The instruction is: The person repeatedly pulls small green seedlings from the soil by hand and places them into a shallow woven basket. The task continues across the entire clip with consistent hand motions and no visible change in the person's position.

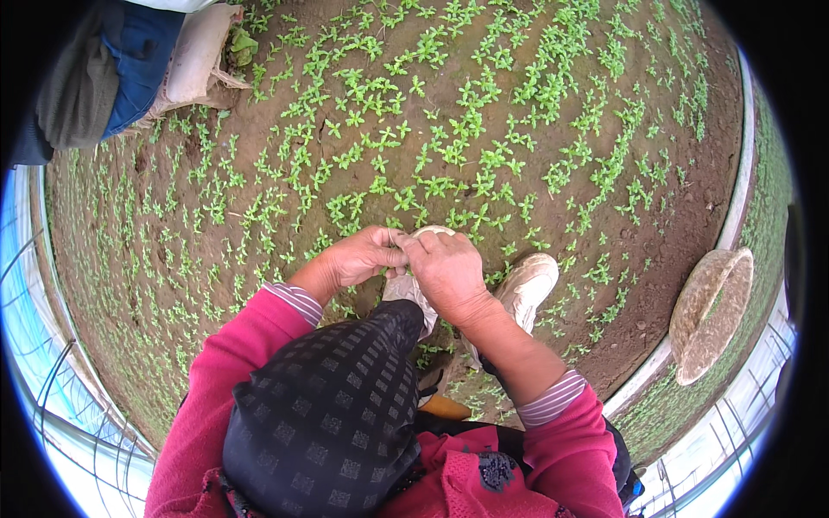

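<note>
My left hand (359, 260) and my right hand (447, 269) meet in front of me, above a bed of green seedlings (453, 149). Their fingertips touch or nearly touch, thumbs and forefingers pinched together. A thin pale line shows by the left forefinger; whether it is a ring, a thread or a stem I cannot tell. Any small thing between the fingertips is hidden. Just beneath the hands are my pale shoes (530, 281), set among the seedlings. My dark patterned trouser knee (324, 414) rises at the lower middle.
A shallow, mud-caked basket (686, 311) with a handle sits tilted on the pale border (738, 188) at right. At upper left are another person's blue and grey clothes (139, 58) beside a whitish sack (194, 58). Greenhouse sheeting (26, 272) runs along the left.
</note>
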`<state>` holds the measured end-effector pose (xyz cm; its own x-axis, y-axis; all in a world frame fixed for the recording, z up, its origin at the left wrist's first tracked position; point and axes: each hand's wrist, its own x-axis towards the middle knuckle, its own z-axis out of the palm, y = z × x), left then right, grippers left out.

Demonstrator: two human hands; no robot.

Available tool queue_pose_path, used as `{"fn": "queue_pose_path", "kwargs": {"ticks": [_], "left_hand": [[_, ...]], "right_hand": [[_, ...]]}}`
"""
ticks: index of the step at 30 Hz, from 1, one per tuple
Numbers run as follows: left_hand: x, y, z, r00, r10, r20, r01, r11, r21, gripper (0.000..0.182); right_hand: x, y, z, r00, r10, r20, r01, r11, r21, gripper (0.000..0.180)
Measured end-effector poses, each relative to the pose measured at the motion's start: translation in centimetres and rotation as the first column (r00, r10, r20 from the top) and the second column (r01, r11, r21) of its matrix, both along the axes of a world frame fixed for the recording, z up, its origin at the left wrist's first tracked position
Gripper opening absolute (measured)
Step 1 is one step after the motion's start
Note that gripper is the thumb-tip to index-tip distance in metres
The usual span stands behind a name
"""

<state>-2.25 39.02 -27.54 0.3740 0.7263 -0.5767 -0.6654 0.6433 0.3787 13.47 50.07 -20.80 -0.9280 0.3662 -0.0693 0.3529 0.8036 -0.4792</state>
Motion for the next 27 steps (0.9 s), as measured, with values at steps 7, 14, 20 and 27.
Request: {"fn": "queue_pose_path", "kwargs": {"ticks": [7, 14, 20, 27], "left_hand": [[-0.6, 0.7, 0.7, 0.998, 0.016, -0.058, -0.018, 1.0, -0.023, 0.014], [-1.4, 1.9, 0.7, 0.998, 0.055, -0.015, -0.054, 0.997, 0.046, 0.017], [-2.1, 3.1, 0.9, 0.997, 0.04, -0.064, -0.04, 0.999, -0.01, 0.015], [-2.6, 3.1, 0.9, 0.991, 0.1, -0.094, -0.111, 0.986, -0.121, 0.016]], "right_hand": [[-0.3, -0.2, 0.6, 0.998, -0.005, 0.066, 0.008, 0.999, -0.049, 0.047], [-0.8, 2.1, 0.8, 0.993, 0.103, -0.057, -0.101, 0.994, 0.043, 0.045], [-1.8, 2.8, 0.6, 0.999, -0.015, -0.034, 0.016, 0.999, 0.034, 0.038], [-0.9, 7.9, -1.6, 0.921, -0.384, 0.07, 0.389, 0.89, -0.236, 0.017]]}}
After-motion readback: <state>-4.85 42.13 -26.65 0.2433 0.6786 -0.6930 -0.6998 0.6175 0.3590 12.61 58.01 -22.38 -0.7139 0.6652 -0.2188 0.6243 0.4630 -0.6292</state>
